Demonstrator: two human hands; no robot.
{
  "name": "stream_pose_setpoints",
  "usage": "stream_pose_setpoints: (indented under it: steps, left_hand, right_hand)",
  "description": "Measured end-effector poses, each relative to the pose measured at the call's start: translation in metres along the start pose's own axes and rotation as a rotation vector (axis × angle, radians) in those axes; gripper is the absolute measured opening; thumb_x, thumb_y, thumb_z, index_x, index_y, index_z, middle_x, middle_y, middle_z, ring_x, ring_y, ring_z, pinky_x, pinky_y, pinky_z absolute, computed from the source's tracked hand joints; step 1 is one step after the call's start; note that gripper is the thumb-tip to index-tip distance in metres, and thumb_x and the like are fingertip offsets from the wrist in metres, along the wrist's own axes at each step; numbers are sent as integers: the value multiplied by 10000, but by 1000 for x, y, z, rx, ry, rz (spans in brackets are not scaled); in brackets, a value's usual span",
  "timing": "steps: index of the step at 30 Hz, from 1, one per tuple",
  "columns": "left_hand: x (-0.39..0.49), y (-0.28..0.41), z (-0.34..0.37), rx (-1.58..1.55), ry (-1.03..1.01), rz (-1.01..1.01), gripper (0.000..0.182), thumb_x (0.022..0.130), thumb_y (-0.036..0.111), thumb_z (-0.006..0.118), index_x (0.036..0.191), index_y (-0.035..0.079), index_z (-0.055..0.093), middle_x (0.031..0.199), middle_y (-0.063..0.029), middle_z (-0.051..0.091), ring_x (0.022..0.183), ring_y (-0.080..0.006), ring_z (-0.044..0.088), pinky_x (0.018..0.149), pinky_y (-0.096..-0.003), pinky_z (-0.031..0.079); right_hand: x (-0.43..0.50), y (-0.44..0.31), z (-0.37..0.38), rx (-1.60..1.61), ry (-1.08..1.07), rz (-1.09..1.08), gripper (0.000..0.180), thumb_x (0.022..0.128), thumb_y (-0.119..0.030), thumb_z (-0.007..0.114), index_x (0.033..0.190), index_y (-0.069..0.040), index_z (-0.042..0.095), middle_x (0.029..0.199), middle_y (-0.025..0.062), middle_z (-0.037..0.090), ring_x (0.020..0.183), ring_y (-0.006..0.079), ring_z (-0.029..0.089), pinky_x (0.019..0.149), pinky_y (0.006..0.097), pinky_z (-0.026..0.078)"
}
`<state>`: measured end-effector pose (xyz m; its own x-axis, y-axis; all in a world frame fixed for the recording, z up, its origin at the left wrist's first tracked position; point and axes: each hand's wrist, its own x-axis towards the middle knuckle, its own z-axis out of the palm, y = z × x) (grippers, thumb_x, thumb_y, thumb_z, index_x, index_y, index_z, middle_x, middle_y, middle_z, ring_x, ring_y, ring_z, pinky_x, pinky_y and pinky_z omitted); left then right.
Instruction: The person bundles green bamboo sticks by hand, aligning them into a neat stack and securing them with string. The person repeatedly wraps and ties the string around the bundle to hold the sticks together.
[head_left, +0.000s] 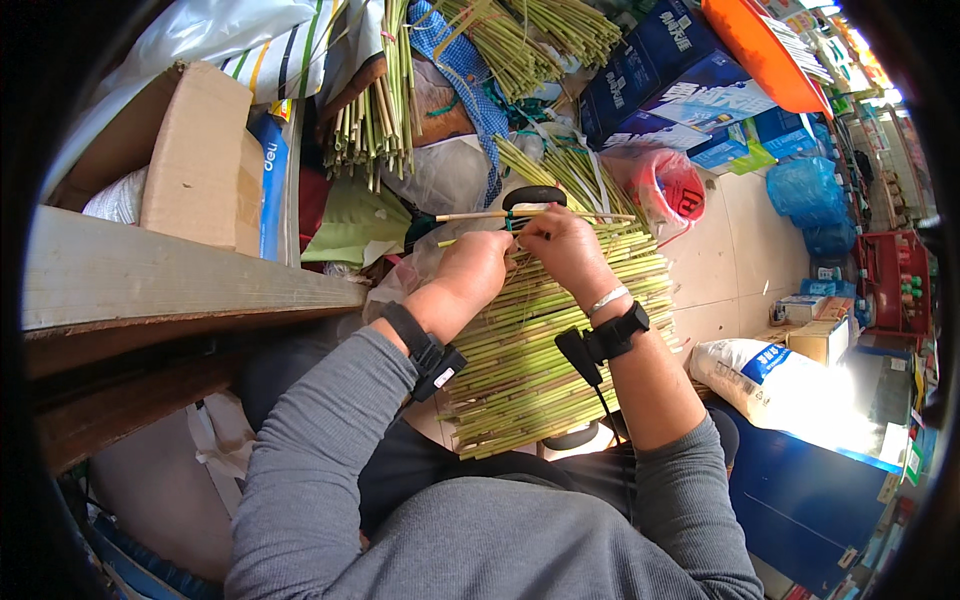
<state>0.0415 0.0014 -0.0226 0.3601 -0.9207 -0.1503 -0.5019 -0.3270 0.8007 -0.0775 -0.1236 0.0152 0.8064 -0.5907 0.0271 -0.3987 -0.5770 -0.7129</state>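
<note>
A mat of green-yellow plant stalks, laid side by side, stretches before me. At its far edge my left hand and my right hand meet, fingertips pinched close together. Thin brownish twine trails from between them over the stalks; the exact grip is hidden by the fingers. Just beyond the fingers lies one paler stalk, crosswise, with a dark green tie around it near the middle. Behind it shows a rounded black end piece of the support under the mat.
Bundles of stalks lie at the far side, near a red plastic bag-lined bucket and blue cartons. A wooden table edge with a cardboard box borders the left. A white sack rests at right.
</note>
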Motion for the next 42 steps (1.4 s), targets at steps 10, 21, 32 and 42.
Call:
stream_pose_setpoints:
  steps: [10, 21, 32, 42]
  left_hand:
    - [-4, 3, -6, 40, 19, 119, 225, 842, 213, 695, 996, 50, 701, 875, -171, 694, 828, -348, 656, 716, -436, 505]
    - [-1, 5, -3, 23, -16, -30, 215, 828, 190, 721, 987, 46, 712, 889, -158, 704, 831, -326, 671, 744, -409, 522]
    - [-29, 14, -7, 271, 170, 326, 246, 847, 128, 658, 1071, 28, 674, 1096, -151, 645, 1058, -339, 588, 886, -425, 490]
    - [-64, 9, 27, 559, 83, 407, 657, 840, 242, 701, 1380, -44, 462, 1506, -161, 365, 1405, -329, 317, 1137, -441, 301]
  right_hand:
    - [43, -68, -66, 814, -1, 290, 123, 967, -141, 598, 1013, -29, 619, 786, 8, 622, 500, 15, 393, 439, 159, 287]
    - [56, -109, -123, 900, 213, -84, 156, 949, -96, 624, 1059, 7, 667, 783, 4, 580, 546, 6, 366, 473, 140, 274]
    - [-11, -129, -123, 737, 241, 37, 138, 958, -141, 620, 976, -24, 691, 711, -9, 616, 582, 19, 505, 507, 145, 370]
    - [62, -130, -120, 829, 132, 75, 146, 996, -184, 532, 924, -62, 571, 682, -22, 509, 515, 57, 442, 444, 186, 325]
